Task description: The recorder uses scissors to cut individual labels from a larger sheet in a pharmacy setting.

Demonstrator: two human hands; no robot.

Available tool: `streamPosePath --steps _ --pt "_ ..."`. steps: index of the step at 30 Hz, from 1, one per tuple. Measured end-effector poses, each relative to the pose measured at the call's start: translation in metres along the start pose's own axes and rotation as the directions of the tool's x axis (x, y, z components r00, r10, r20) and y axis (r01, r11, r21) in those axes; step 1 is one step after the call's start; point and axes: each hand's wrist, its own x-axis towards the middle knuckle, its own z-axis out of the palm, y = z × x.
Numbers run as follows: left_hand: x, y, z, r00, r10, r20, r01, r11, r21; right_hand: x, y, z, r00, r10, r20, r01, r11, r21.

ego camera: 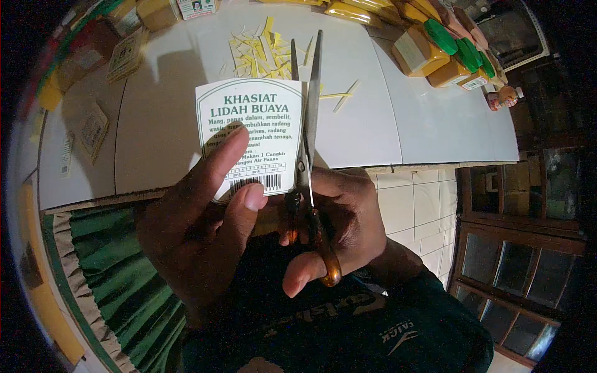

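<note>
My left hand (219, 186) pinches a white paper label (275, 140) between thumb and fingers. Green print, a border with curved upper corners and a barcode show on it. In my right hand (350, 205) is a pair of scissors (313, 107) with amber-brown handles. Its blades point away from me and stand apart, along the label's right edge; the label hides part of one blade. Beyond the label, a heap of thin yellow and white paper offcuts (259, 53) lies on the white tiled tabletop (359, 126).
Several green-lidded containers of orange-brown contents (417, 51) stand at the right back, near a small bottle (503, 98). Filled yellow packets (352, 14) lie along the far side. Stacks of labels (93, 133) rest at left. A green pleated cloth (116, 270) hangs below the table edge.
</note>
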Motion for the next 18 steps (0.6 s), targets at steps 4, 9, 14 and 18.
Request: streamPosePath --steps 4,9,14,18 --pt "0.008 -0.005 -0.007 0.982 0.159 0.101 -0.168 0.982 0.089 -0.001 0.003 0.001 0.998 -0.042 -0.036 0.04 0.999 -0.033" --pt "0.003 0.003 -0.002 0.994 0.099 0.045 -0.097 0.995 -0.038 -0.003 0.001 0.004 0.998 0.048 -0.049 -0.05 0.998 -0.03" --pt "0.005 0.014 0.003 0.995 0.1 -0.006 -0.1 0.992 -0.082 -0.001 0.002 0.002 0.999 -0.008 -0.04 0.006 0.999 -0.052" --pt "0.006 -0.003 -0.001 0.993 0.105 0.048 -0.106 0.994 0.008 -0.003 0.006 0.004 0.998 0.002 -0.059 -0.004 1.0 -0.029"
